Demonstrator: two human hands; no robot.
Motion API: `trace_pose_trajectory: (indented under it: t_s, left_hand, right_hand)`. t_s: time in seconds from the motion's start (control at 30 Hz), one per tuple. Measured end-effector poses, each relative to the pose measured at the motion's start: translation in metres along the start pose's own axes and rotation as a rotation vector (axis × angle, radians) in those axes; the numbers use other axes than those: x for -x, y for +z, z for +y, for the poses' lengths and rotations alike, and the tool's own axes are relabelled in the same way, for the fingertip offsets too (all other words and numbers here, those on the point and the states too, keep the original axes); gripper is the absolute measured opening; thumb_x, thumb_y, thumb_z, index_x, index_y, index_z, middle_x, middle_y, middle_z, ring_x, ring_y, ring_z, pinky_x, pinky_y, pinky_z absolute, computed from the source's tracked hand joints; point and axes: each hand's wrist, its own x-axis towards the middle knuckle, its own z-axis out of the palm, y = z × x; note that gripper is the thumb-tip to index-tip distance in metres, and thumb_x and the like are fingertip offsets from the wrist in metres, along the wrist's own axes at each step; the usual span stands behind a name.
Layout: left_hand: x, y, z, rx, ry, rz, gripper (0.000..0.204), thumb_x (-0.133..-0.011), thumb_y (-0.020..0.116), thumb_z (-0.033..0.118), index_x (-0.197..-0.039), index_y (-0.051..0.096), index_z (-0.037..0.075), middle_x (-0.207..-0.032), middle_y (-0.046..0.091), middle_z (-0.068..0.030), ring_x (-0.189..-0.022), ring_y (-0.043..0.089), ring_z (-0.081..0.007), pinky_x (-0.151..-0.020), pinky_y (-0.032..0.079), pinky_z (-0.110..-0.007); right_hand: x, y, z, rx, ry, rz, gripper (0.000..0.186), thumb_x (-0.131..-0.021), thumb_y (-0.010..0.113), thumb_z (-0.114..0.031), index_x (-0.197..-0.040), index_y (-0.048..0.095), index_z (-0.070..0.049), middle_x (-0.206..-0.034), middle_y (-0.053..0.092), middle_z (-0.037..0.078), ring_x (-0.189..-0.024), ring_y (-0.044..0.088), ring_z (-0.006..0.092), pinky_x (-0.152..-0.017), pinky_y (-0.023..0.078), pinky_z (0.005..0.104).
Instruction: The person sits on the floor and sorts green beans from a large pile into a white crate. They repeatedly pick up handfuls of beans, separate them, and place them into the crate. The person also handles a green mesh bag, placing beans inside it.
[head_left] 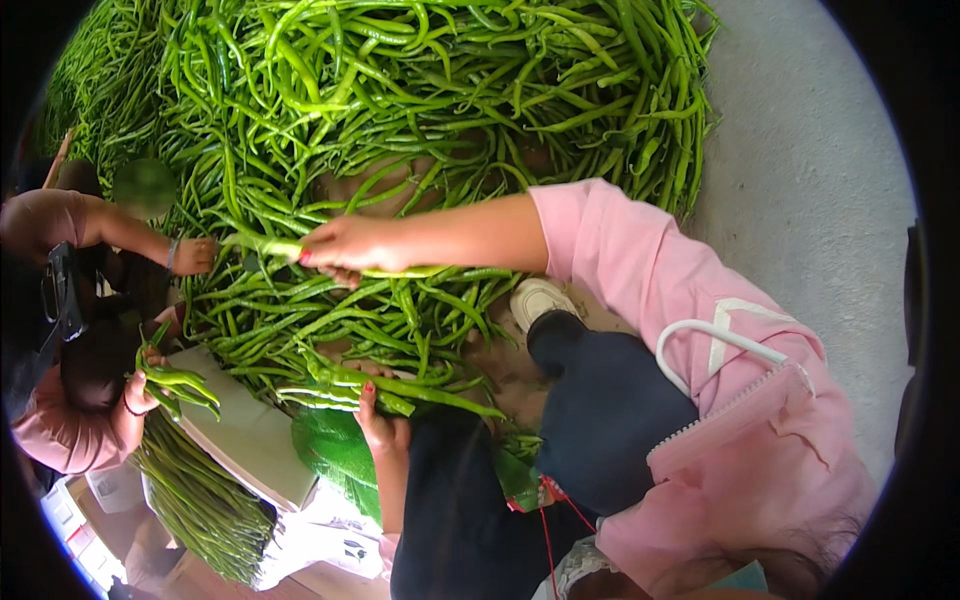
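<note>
A: What does the right hand (pixel 345 250) do?

B: It is stretched out over the big pile of green peppers (pixel 400 110) on the ground. The fingers are closed around one long pepper (pixel 400 271), which lies across the hand and sticks out on both sides.

A: And the left hand (pixel 378 425)?

B: It is lower, near the knee in dark trousers (pixel 600 420). It grips a bunch of peppers (pixel 400 390), all lying in the same direction, with the tips pointing to the right. The bunch is just beside the near edge of the pile, above a green bag (pixel 335 450).

A: Is somebody else there?

B: Yes, at the left edge. One hand of another person (pixel 193 257) rests closed on the pile; whether it holds something I cannot tell. Another hand (pixel 140 390) holds a few peppers over a white box (pixel 250 440). Below it more peppers lie packed in a row (pixel 200 500).

A: And the ground?

B: Grey concrete (pixel 800 180) at the right side.
</note>
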Motion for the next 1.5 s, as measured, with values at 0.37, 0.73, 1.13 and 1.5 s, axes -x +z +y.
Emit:
trace_pose_trajectory:
  t_s: [0.37, 0.73, 1.13, 1.5]
  left_hand:
    - [-0.007, -0.003, -0.026, -0.110, -0.019, -0.150, 0.070, -0.078, 0.061, 0.044, -0.130, 0.030, 0.009, -0.128, 0.039, -0.0078, -0.115, 0.040, -0.0255, -0.098, 0.032, -0.042]
    - [0.005, 0.020, 0.003, 0.121, -0.012, -0.039, 0.056, -0.073, 0.062, 0.016, -0.122, 0.035, 0.008, -0.087, 0.050, -0.0053, -0.078, 0.048, -0.0187, -0.079, 0.040, -0.033]
    - [0.000, 0.006, 0.005, 0.154, 0.014, -0.007, 0.044, -0.075, 0.061, 0.016, -0.113, 0.041, 0.007, -0.087, 0.048, -0.0061, -0.077, 0.046, -0.0198, -0.080, 0.039, -0.035]
    - [0.008, 0.010, -0.006, 0.026, -0.096, -0.017, 0.045, -0.075, 0.062, 0.017, -0.114, 0.042, 0.008, -0.087, 0.051, -0.0066, -0.079, 0.049, -0.0201, -0.078, 0.041, -0.034]
  right_hand:
    - [0.038, 0.085, 0.169, 0.691, -0.152, 0.300, 0.057, -0.091, 0.025, -0.047, -0.132, 0.031, -0.008, -0.133, 0.034, 0.013, -0.124, 0.029, 0.0274, -0.101, 0.022, 0.0355]
    - [-0.041, -0.032, 0.072, 0.817, -0.270, 0.399, 0.036, -0.074, 0.055, -0.006, -0.108, 0.048, 0.001, -0.107, 0.051, 0.021, -0.095, 0.052, 0.0319, -0.083, 0.041, 0.0392]
    - [0.003, -0.067, 0.050, 1.452, -0.726, 0.540, 0.017, -0.075, 0.055, -0.012, -0.091, 0.050, -0.007, -0.085, 0.049, 0.009, -0.075, 0.054, 0.0248, -0.054, 0.047, 0.0382]
    - [0.017, -0.012, 0.189, 1.992, -0.611, 0.009, 0.017, -0.068, 0.059, -0.022, -0.076, 0.057, -0.007, -0.075, 0.055, 0.002, -0.082, 0.050, 0.0226, -0.069, 0.040, 0.0348]
